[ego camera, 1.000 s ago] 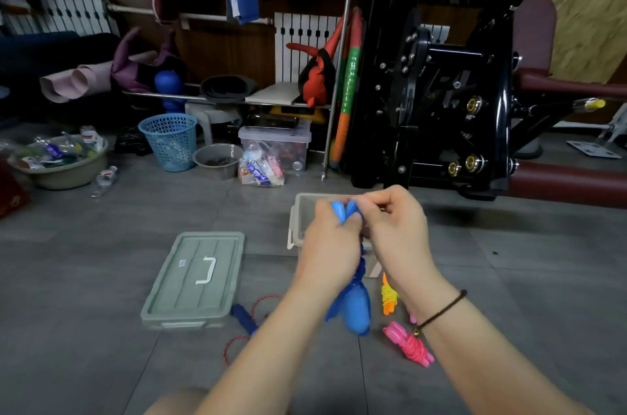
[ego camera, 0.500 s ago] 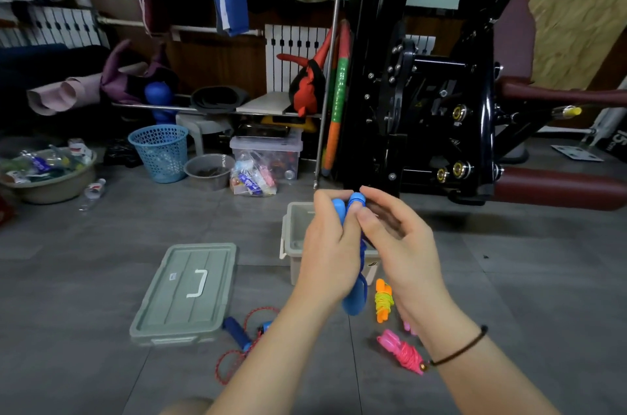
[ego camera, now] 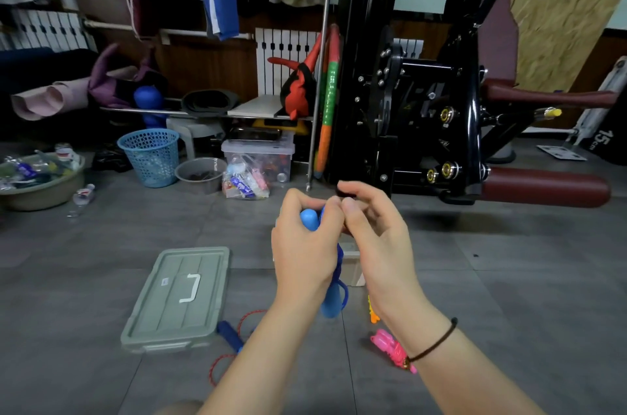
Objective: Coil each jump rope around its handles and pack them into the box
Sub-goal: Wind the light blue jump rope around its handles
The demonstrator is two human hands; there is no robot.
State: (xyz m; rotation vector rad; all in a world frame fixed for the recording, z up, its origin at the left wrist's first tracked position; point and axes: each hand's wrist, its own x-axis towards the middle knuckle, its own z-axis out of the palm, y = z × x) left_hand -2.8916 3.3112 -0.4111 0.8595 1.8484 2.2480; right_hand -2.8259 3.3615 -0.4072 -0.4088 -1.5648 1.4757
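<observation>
My left hand (ego camera: pixel 305 251) grips the two blue handles of a jump rope (ego camera: pixel 334 302), held upright in front of me. My right hand (ego camera: pixel 376 231) pinches the blue cord at the top of the handles. Behind my hands stands the open box (ego camera: pixel 351 270), mostly hidden. A pink coiled rope (ego camera: pixel 390 348) lies on the floor under my right wrist, and an orange one (ego camera: pixel 372 314) is partly hidden beside it. A rope with a dark blue handle (ego camera: pixel 230 336) and a red cord lies loose below the lid.
The box's grey-green lid (ego camera: pixel 179 299) lies flat on the floor to the left. A black gym machine (ego camera: pixel 424 102) with maroon pads stands behind the box. A blue basket (ego camera: pixel 149 156), a grey bowl (ego camera: pixel 200 172) and a clear bin (ego camera: pixel 258 156) line the back wall.
My hands have stayed together on the blue rope, and my right fingers have shifted around the top of the handles. The camera view has tilted down and moved a little closer.
</observation>
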